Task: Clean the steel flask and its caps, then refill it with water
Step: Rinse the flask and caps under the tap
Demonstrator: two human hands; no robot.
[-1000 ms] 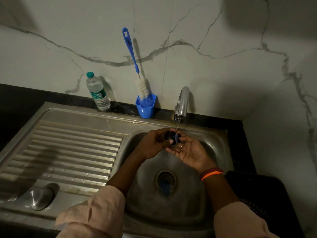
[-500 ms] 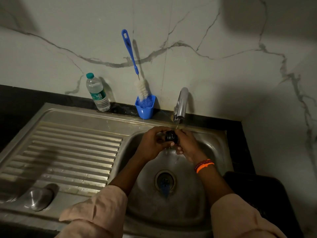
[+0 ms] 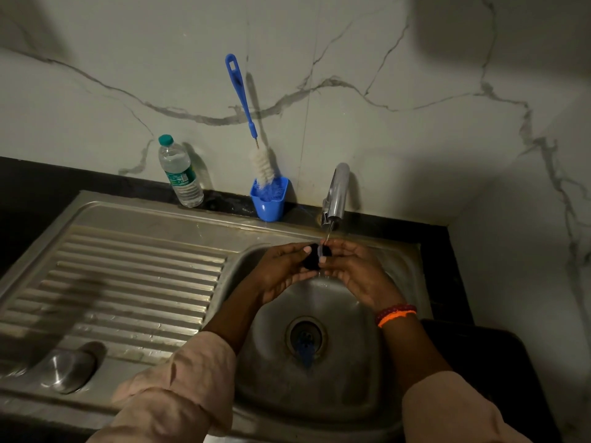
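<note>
A small black cap (image 3: 315, 257) sits under the thin stream of water from the steel tap (image 3: 335, 195), above the round sink bowl (image 3: 393, 276). My left hand (image 3: 281, 270) grips the cap from the left, fingers curled round it. My right hand (image 3: 355, 270) holds it from the right, fingertips pinching its edge. A steel cup-shaped cap (image 3: 68, 369) lies mouth-down on the drainboard's near left corner. The flask body is not in view.
A ribbed steel drainboard (image 3: 134, 282) lies left of the bowl. On the black ledge behind it stand a plastic water bottle (image 3: 180, 172) and a blue holder (image 3: 268, 199) with a blue-handled bottle brush (image 3: 246, 116). A dark crate (image 3: 499, 362) sits at right.
My right hand turned from palm-up under the cap to closing over its right side, and both hands now hold the cap a little higher under the stream.
</note>
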